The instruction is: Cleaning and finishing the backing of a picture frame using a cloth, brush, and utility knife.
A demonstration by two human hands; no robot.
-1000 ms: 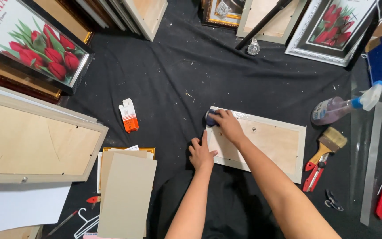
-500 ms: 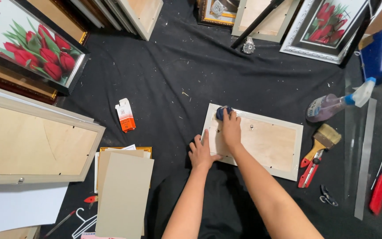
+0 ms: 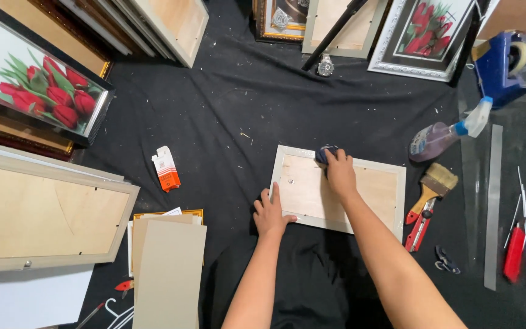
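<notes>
Here, a pale-edged picture frame (image 3: 360,195) lies face down on a black cloth (image 3: 226,122), its plywood backing up, directly ahead of the person and between the two forearms.

Right hand (image 3: 340,173): palm down on the upper part of the backing, near the top rail. Fingers closed over a small dark blue object (image 3: 324,153) that sits right at the frame's top edge. What the object is cannot be told; most of it is hidden under the fingers.

Left hand (image 3: 271,213): fingers spread, holding nothing. It rests at the frame's lower left corner, forefinger lying along the left rail, palm on the cloth just beside it.

The hands are apart, one at the top edge and one at the near left corner, with the bare backing between them.

Around the frame:
- Right of it, just beside the right rail: a wide paintbrush (image 3: 434,186) with a wooden handle, and a red-handled tool (image 3: 418,224) below it.
- Up and right: a spray bottle (image 3: 445,134) lying on its side, purplish liquid inside.
- Far right: a red screwdriver (image 3: 514,253) and a blue tape dispenser (image 3: 501,64).
- Left, well apart: a small orange-and-white box (image 3: 167,168).
- Lower left: a stack of brown boards (image 3: 168,268) and a large frame (image 3: 38,213), back side up.
- Top edge: framed tulip pictures (image 3: 424,33) leaning.
</notes>
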